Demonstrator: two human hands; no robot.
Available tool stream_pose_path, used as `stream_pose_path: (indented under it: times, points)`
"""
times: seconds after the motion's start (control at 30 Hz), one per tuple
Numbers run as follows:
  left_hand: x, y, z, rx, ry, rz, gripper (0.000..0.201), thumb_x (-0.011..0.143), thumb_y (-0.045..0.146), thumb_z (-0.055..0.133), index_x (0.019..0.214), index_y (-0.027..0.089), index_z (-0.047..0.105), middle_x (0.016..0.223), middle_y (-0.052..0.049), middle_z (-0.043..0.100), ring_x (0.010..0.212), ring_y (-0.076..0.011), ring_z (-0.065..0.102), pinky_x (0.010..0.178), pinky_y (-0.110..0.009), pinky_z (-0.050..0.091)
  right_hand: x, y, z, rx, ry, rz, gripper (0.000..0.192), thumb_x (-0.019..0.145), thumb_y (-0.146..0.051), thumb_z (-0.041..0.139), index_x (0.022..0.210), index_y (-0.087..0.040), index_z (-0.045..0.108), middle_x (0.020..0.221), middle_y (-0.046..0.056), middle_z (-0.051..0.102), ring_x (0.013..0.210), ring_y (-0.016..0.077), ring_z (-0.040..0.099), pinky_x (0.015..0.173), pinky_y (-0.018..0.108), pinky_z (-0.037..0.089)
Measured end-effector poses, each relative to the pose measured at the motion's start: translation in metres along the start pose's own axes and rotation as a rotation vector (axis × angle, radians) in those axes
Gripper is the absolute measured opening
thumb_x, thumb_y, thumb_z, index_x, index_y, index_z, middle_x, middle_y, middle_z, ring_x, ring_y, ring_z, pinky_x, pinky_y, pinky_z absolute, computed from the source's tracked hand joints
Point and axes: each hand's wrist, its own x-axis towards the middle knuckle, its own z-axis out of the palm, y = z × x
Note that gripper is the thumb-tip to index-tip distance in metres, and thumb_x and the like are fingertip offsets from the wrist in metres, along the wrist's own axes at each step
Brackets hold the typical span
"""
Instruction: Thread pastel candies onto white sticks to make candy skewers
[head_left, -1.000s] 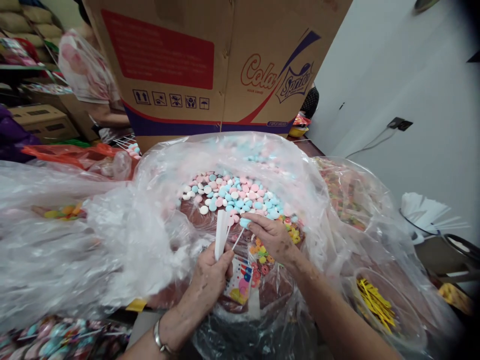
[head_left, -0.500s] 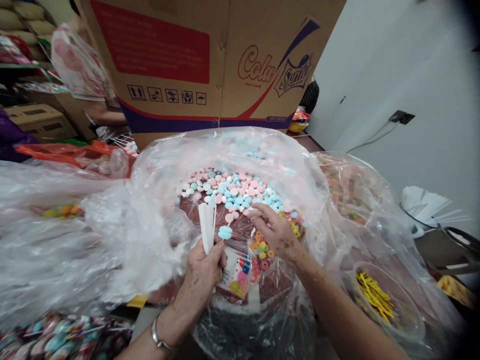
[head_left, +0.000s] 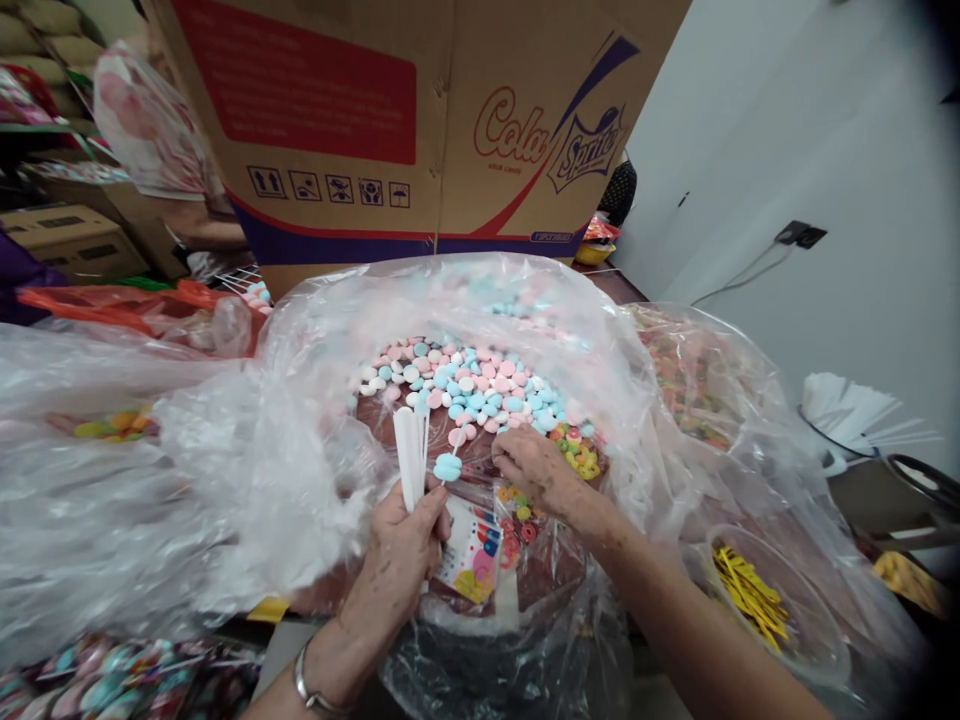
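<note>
My left hand (head_left: pixel 409 540) is closed around a bundle of white sticks (head_left: pixel 409 455) pointing upward. One thin stick in the same grip carries a blue candy (head_left: pixel 448 467), threaded below its bare tip. My right hand (head_left: pixel 536 465) is at the near edge of a spread of pink, blue and white candies (head_left: pixel 480 385), fingers curled together; whatever they hold is hidden. Under my right wrist lie small ring-shaped candies (head_left: pixel 521 530) in clear plastic, and more yellow and red rings (head_left: pixel 577 450) are just beyond. A printed card (head_left: pixel 472 555) rests beside my left fingers.
A large cardboard box (head_left: pixel 442 130) stands behind the clear plastic bag (head_left: pixel 315 330) around the candies. At right, a clear tub (head_left: pixel 825 650) holds yellow ties (head_left: pixel 750 595). White sticks (head_left: pixel 855 410) stand further right. Another person (head_left: pixel 150 130) is at the far left.
My right hand has come slightly nearer and down-left, its fingers curling in from a more stretched pose. My left hand keeps its hold on the sticks almost in place.
</note>
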Motion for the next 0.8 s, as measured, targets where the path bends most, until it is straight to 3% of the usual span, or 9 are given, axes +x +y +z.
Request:
stream_pose_path:
  times: [0.13, 0.27, 0.43, 0.53, 0.63, 0.73, 0.8]
  points:
    - [0.003, -0.004, -0.001, 0.005, 0.009, 0.003, 0.024, 0.075, 0.040, 0.066, 0.078, 0.022, 0.051, 0.045, 0.011, 0.051, 0.027, -0.0046, 0.028, 0.029, -0.016, 0.020, 0.006, -0.004, 0.001, 0.026, 0.003, 0.024, 0.013, 0.087, -0.011, 0.051, 0.082, -0.018, 0.062, 0.088, 0.006, 0.066, 0.087, 0.0190, 0.057, 0.077, 0.028, 0.041]
    - [0.001, -0.011, -0.003, 0.053, 0.004, 0.018, 0.016, 0.078, 0.034, 0.062, 0.074, 0.021, 0.053, 0.046, 0.009, 0.050, 0.031, -0.0059, 0.031, 0.033, -0.018, 0.021, 0.002, -0.004, 0.002, 0.149, 0.037, 0.025, 0.017, 0.088, -0.018, 0.046, 0.083, -0.020, 0.062, 0.080, 0.002, 0.067, 0.074, 0.0170, 0.061, 0.068, 0.027, 0.043]
    - [0.009, -0.012, -0.007, 0.046, -0.039, 0.033, 0.011, 0.080, 0.030, 0.057, 0.077, 0.020, 0.058, 0.049, 0.006, 0.052, 0.036, -0.0086, 0.036, 0.039, -0.022, 0.025, 0.006, -0.013, -0.025, 0.207, 0.413, -0.070, 0.018, 0.091, -0.034, 0.049, 0.095, -0.026, 0.065, 0.091, 0.003, 0.073, 0.077, 0.0204, 0.067, 0.068, 0.030, 0.048]
    - [0.010, -0.011, -0.006, -0.018, -0.038, 0.011, 0.008, 0.079, 0.029, 0.057, 0.080, 0.021, 0.058, 0.048, 0.006, 0.051, 0.036, -0.0097, 0.035, 0.041, -0.024, 0.026, 0.016, -0.059, -0.058, 0.221, 0.482, -0.282, 0.014, 0.092, -0.031, 0.051, 0.093, -0.029, 0.065, 0.085, 0.002, 0.071, 0.071, 0.0190, 0.065, 0.062, 0.029, 0.047]
    - [0.011, -0.012, -0.003, -0.026, 0.004, -0.023, 0.005, 0.077, 0.028, 0.057, 0.076, 0.023, 0.057, 0.044, 0.006, 0.048, 0.035, -0.0109, 0.033, 0.040, -0.026, 0.025, 0.048, -0.125, -0.076, 0.226, 0.387, -0.577, 0.021, 0.094, -0.021, 0.046, 0.091, -0.027, 0.066, 0.077, 0.001, 0.066, 0.067, 0.0161, 0.062, 0.060, 0.027, 0.045]
    - [0.013, -0.012, -0.003, -0.007, 0.013, -0.073, 0.006, 0.077, 0.030, 0.059, 0.079, 0.024, 0.059, 0.043, 0.006, 0.046, 0.032, -0.0121, 0.032, 0.036, -0.028, 0.022, 0.094, -0.189, -0.079, 0.155, 0.323, -0.693, 0.024, 0.091, -0.012, 0.046, 0.089, -0.022, 0.067, 0.076, 0.002, 0.062, 0.071, 0.0171, 0.059, 0.065, 0.027, 0.044]
    - [0.012, -0.011, -0.005, -0.013, 0.010, -0.092, 0.010, 0.078, 0.032, 0.059, 0.079, 0.023, 0.059, 0.044, 0.006, 0.045, 0.032, -0.0118, 0.034, 0.035, -0.027, 0.022, 0.121, -0.219, -0.080, 0.090, 0.274, -0.708, 0.026, 0.088, -0.006, 0.047, 0.095, -0.020, 0.067, 0.087, 0.003, 0.065, 0.083, 0.0184, 0.061, 0.075, 0.027, 0.046]
